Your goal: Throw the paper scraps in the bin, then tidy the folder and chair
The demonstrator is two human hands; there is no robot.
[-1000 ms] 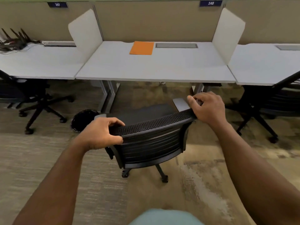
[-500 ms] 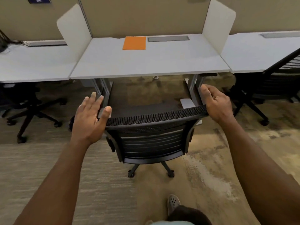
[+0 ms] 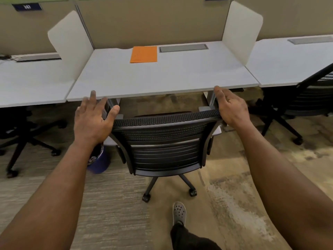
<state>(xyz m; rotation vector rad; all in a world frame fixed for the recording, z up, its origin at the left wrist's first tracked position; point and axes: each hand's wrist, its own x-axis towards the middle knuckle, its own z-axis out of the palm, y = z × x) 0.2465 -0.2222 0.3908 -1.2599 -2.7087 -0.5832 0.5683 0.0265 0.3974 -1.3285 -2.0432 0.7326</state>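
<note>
A black mesh-backed office chair stands in front of the white desk, its seat tucked under the desk edge. My left hand presses flat against the left end of the chair's top rail, fingers spread and straight. My right hand rests with relaxed fingers on the right end of the rail. An orange folder lies flat at the back of the desk, beside a grey cable hatch. A dark bin sits on the floor left of the chair, mostly hidden behind my left forearm.
White side dividers flank the desk. Neighbouring desks on both sides each have a black chair, at left and at right. My foot in a grey clog stands on the carpet behind the chair.
The chair has rolled forward under the desk. Both hands have loosened from gripping the top rail to flat, open contact with it. I have stepped closer to the desk.
</note>
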